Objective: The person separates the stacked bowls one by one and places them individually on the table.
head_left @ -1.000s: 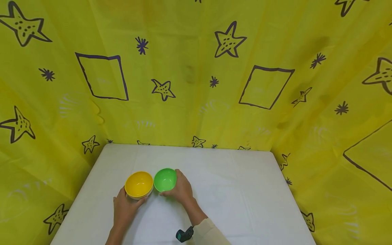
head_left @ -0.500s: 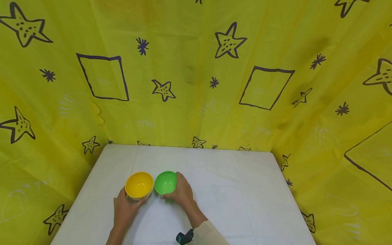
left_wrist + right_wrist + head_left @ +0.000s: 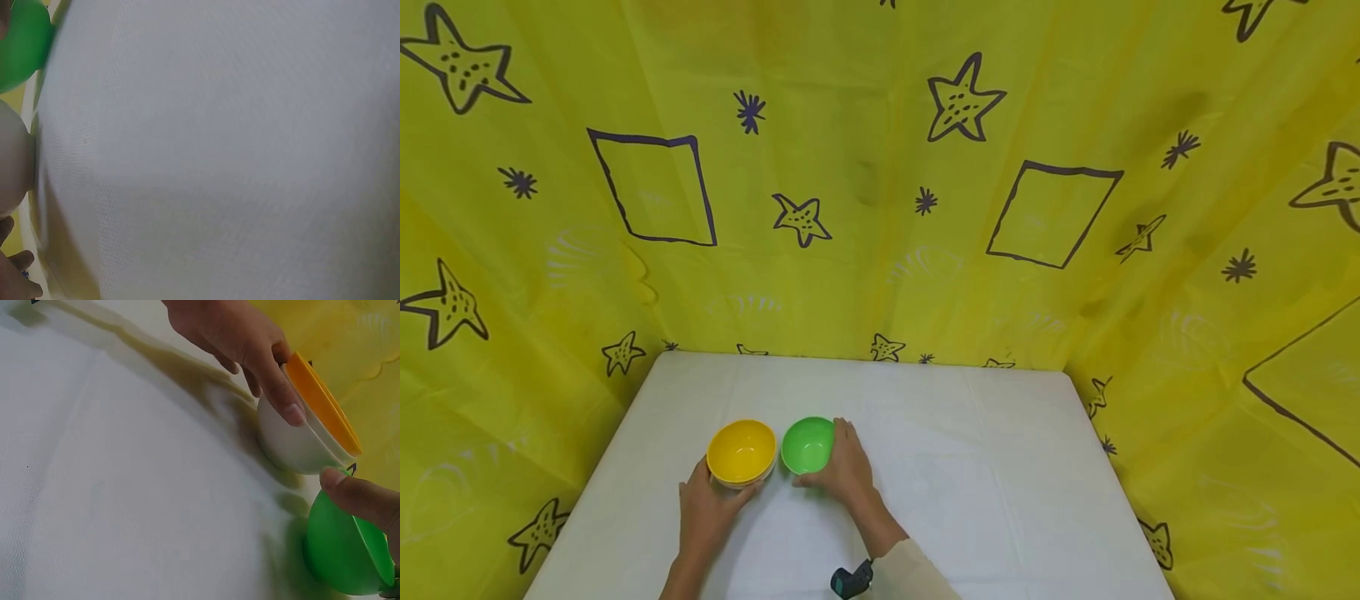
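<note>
On the left half of a white cloth-covered table (image 3: 985, 467), a round, smooth yellow-orange bowl (image 3: 742, 451) sits nested in a round white bowl (image 3: 290, 447), its coloured rim standing just above the white one. The person's left hand (image 3: 707, 510) holds this pair from the near left, fingers around the left side and thumb along the near wall, so its grasp is only as wide as the bowls allow. Just to the right, with a narrow gap between the rims in the head view, is a round, glossy bright-green bowl (image 3: 805, 447). The right hand (image 3: 847, 471) grips it from its right side, the thumb on the near wall and the other fingers toward the far right edge. All the bowls face upward (whether their bases rest on the cloth is hard to tell). A pale beige sleeve (image 3: 913, 573) covers the right forearm, and a small dark device (image 3: 852, 579) shows beside its cuff. Around the far, left and right sides hangs a yellow curtain (image 3: 865, 275), printed with dark-outlined starfish (image 3: 966, 97), spiky bursts and four-sided frames.
</note>
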Available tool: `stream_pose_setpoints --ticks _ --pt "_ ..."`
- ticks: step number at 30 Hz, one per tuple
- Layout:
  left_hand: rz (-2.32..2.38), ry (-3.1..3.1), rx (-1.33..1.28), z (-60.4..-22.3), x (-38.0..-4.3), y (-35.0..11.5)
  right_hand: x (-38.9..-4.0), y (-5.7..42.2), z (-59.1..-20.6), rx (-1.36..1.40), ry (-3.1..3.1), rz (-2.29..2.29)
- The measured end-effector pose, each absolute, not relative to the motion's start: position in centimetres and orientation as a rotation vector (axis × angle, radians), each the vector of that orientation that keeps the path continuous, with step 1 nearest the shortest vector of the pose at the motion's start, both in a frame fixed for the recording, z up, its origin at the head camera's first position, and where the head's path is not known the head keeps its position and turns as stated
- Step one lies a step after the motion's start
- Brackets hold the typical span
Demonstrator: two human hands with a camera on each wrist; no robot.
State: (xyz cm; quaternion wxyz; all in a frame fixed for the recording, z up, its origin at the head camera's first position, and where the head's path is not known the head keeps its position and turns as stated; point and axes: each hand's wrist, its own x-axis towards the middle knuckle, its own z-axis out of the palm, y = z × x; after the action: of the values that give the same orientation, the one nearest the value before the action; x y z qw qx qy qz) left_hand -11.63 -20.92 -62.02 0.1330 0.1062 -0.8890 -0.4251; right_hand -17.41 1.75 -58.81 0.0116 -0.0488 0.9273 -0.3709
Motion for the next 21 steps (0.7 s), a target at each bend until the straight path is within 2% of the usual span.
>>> stream_pose_setpoints --ticks 21 --pt "-1.218 -2.610 0.301 -61.6 -11.5 -20.9 -18.0 -2.1 -55.4 -0.436 2.953 -0.882"
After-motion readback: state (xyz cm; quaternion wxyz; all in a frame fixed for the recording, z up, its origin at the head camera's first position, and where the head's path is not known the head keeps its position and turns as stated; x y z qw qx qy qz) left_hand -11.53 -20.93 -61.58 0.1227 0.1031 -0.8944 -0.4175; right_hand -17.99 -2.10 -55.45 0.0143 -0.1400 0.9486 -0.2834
